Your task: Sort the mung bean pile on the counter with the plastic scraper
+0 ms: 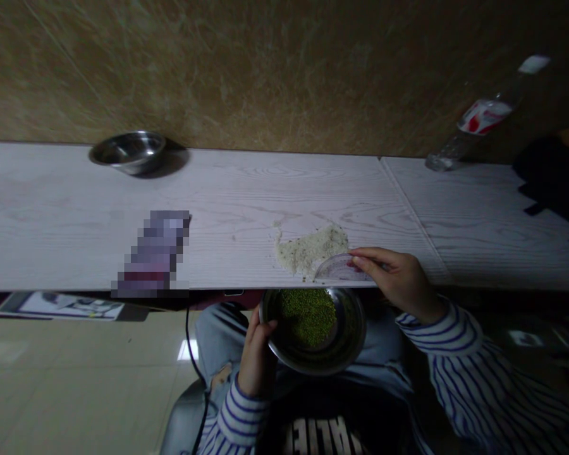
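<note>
My left hand [258, 351] grips the rim of a steel bowl [353, 332], which is tilted below the table's front edge, over my lap. Green mung beans [308, 316] lie in the bowl, mostly on its left side. Between the thumb and fingers of my right hand [401, 278] is a clear protractor [339, 268], resting at the table's edge. Its curved side touches a spread pile of white rice [313, 248] with a few dark specks in it.
A second steel bowl [128, 153] stands by the wall at the back left. A pixelated flat object [154, 253] lies left of the rice. At the back right stands a plastic bottle [481, 117], with a dark cloth item [554, 177] beside it. A black cable [188, 341] hangs below the table.
</note>
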A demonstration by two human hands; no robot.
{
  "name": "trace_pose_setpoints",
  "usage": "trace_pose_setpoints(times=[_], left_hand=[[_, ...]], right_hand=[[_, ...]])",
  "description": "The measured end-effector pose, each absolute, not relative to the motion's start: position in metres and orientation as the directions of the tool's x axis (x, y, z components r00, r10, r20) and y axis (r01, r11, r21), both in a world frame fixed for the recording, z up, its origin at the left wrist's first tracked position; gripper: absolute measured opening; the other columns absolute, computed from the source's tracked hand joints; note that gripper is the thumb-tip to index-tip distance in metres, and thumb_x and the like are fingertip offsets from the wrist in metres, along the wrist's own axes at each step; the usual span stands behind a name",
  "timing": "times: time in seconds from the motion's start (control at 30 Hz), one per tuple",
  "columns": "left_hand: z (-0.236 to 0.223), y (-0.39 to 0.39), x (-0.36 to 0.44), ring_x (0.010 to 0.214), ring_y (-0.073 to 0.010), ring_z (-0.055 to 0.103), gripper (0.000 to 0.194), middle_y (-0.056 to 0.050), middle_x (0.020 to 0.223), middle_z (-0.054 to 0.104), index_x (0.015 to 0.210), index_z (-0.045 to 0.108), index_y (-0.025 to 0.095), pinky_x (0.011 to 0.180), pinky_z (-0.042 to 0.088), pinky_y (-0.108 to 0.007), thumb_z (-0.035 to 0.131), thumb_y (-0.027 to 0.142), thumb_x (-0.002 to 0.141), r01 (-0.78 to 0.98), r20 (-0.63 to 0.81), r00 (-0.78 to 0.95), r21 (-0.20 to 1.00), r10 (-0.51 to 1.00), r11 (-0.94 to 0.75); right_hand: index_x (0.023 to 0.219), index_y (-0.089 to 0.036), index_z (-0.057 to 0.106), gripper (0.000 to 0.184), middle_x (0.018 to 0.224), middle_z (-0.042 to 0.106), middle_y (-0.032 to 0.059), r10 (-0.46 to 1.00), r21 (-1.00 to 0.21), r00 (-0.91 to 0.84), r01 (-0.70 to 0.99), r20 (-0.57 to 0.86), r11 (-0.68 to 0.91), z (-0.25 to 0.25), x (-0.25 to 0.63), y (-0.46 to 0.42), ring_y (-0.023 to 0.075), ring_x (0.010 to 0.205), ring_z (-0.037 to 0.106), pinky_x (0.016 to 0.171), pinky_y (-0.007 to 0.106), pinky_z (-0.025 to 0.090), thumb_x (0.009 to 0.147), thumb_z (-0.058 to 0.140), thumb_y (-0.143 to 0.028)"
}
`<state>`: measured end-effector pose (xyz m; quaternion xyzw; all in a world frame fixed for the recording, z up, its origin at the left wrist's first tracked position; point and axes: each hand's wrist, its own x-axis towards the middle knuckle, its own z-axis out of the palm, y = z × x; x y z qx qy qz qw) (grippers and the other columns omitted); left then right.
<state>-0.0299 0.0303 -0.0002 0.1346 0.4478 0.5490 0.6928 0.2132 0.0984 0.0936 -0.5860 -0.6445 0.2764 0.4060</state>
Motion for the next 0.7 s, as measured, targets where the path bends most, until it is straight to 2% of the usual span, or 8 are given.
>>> trace_pose_setpoints(times=[0.27,0.7], left_hand=[[-0.0018,0.0296,-0.0295,0.136,-0.0328,0.051,0.044,-0.005,0.128,0.072,0.116,0.072,0.025,0.116,0.035,-0.046,0.070,0.029,0.072,-0.637,-0.485,-0.013,0.678,0.874,0.367],[0.0004,0.0283,-0.0305,0.138,-0.0326,0.049,0.045,-0.005,0.130,0.070,0.120,0.071,0.025,0.119,0.031,-0.049,0.069,0.030,0.076,-0.618,-0.468,-0.027,0.703,0.883,0.353]], right_hand=[[0.094,-0.022,0.081,0.019,0.084,0.082,0.0052,0.979,-0.814,-0.017,0.553,0.203,0.178,0.0995,0.2144,0.0970,0.0223,0.080,0.079,0.076,0.032,0.065,0.086,0.067,-0.033],[0.095,-0.020,0.081,0.020,0.084,0.082,0.0059,0.977,-0.835,-0.042,0.512,0.211,0.202,0.0950,0.2076,0.1032,0.0217,0.079,0.079,0.075,0.032,0.065,0.086,0.066,-0.030]])
